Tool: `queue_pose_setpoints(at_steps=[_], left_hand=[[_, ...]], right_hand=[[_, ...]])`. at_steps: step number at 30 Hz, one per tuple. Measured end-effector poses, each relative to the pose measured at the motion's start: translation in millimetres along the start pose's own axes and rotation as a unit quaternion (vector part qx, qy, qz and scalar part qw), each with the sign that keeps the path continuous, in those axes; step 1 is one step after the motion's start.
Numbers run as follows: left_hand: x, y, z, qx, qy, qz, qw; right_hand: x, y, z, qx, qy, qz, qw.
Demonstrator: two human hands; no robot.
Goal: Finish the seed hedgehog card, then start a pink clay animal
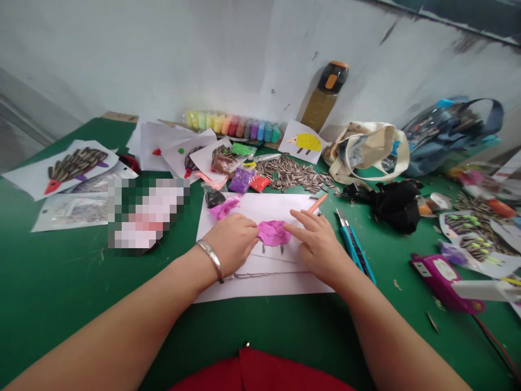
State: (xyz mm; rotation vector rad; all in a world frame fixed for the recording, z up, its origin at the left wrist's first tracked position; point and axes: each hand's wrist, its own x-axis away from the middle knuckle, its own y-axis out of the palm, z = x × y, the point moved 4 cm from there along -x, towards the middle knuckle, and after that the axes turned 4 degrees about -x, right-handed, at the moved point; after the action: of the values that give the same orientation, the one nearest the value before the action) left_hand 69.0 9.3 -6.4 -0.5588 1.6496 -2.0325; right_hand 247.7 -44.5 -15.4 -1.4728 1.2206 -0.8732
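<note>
Flattened pink clay piece (274,233): on white paper sheets (260,206). Left hand (231,243): fingers together at clay's edge, pinch cannot be told. Right hand (316,241): fingers apart, opposite edge. Step, seemingly: shaping; next move calls for light edge pressure.

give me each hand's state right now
Left hand: curled at the flattened pink clay; whether pinching it cannot be told.
Right hand: open, spread at the clay's right edge.

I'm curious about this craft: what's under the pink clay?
White paper lies under the pink clay; two dark marks show past its near edge. Anything drawn directly beneath is hidden.
</note>
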Motion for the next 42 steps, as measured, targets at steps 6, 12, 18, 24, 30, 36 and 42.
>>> queue_pose_setpoints(at_steps=[6,12,18,24,30,36,42], left_hand=[[0.7,0.2,1.3,-0.005,0.001,0.000,1.000],[0.9,1.7,0.6,0.003,-0.001,0.011,1.000],[1.2,0.4,1.0,0.002,-0.002,0.004,1.000],[-0.3,1.3,1.1,0.002,-0.008,-0.002,1.000],[0.0,1.9,1.2,-0.008,-0.004,-0.007,1.000],[1.1,1.4,0.5,-0.004,-0.008,-0.001,1.000],[0.8,-0.7,1.1,-0.011,-0.003,0.001,1.000]], right_hand=[[2.7,1.5,-5.2,0.024,-0.012,-0.042,0.999],[3.1,-0.5,-7.8,0.031,-0.022,-0.023,0.999],[4.8,0.0,-10.8,0.033,-0.034,-0.021,0.999],[2.2,1.4,-8.1,0.008,-0.031,-0.005,0.999],[0.5,3.3,-7.6,0.021,-0.031,-0.002,0.999],[-4.9,3.7,-5.3,-0.003,-0.034,0.045,0.998],[-11.7,9.2,-9.4,0.048,0.000,0.010,0.999]])
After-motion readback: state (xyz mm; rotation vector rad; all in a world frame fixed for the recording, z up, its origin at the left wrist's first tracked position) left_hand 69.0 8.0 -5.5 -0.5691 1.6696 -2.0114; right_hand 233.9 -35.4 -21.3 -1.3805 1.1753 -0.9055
